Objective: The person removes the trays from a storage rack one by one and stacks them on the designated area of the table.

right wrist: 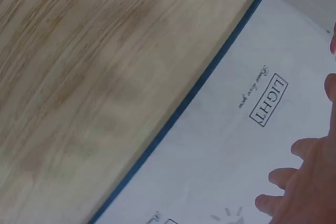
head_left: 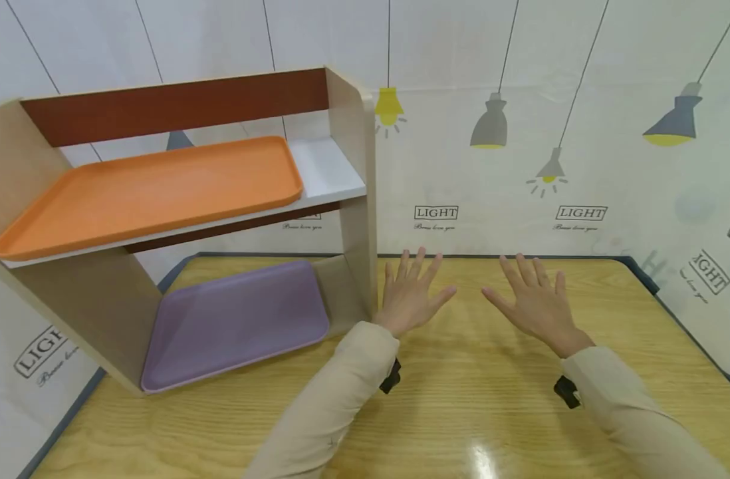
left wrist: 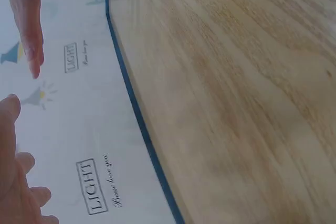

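Observation:
Both hands are held out over the wooden table [head_left: 461, 412], palms down with fingers spread. My left hand [head_left: 408, 299] is just right of the shelf's side panel and holds nothing. My right hand [head_left: 538, 303] is a short way to its right, also holding nothing. In the left wrist view, part of the left hand [left wrist: 18, 182] shows at the lower left, with the right hand [left wrist: 29, 19] above it. The right wrist view shows the right hand's fingers [right wrist: 286, 178] at the right edge.
A two-level wooden shelf [head_left: 356, 153] stands on the left. Its upper board bears an orange tray [head_left: 161, 193]; a purple tray [head_left: 239, 319] lies in the lower level, tilted in view. A white wall covering [head_left: 461, 53] printed with lamps surrounds the table's back and sides.

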Tool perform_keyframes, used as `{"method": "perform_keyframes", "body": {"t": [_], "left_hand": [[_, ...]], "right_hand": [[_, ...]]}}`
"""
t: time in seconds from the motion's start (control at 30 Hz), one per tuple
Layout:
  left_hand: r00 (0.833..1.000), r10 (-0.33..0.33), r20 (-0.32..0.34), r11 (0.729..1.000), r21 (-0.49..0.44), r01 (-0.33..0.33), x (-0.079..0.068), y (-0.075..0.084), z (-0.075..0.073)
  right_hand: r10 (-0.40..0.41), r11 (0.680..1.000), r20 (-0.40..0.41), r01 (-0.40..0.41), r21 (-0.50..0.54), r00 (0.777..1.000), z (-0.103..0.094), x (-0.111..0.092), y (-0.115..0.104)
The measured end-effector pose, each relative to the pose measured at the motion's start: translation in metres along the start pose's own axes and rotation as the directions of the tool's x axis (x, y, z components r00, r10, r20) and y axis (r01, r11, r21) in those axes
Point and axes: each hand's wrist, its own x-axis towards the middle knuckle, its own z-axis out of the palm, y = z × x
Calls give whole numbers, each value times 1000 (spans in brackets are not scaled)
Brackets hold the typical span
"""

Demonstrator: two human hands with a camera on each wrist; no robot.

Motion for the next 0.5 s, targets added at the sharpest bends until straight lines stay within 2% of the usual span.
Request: {"method": "perform_keyframes", "body": {"t": [0.23,0.4,0.5], "left_hand": [[994,110,-28,993,-43,-111,-19,1,-11],[979,196,-57,978,-63,-200,-37,0,-28],[967,237,-89,969,-43,-242,-47,-3,-40]], "right_hand": [[-70,997,-47,68,-47,996,-15,-16,-6],[-118,993,-83,115,-34,990,-29,-27,-11],[-128,992,-91,128,-5,988,-38,-31,-15]]}}
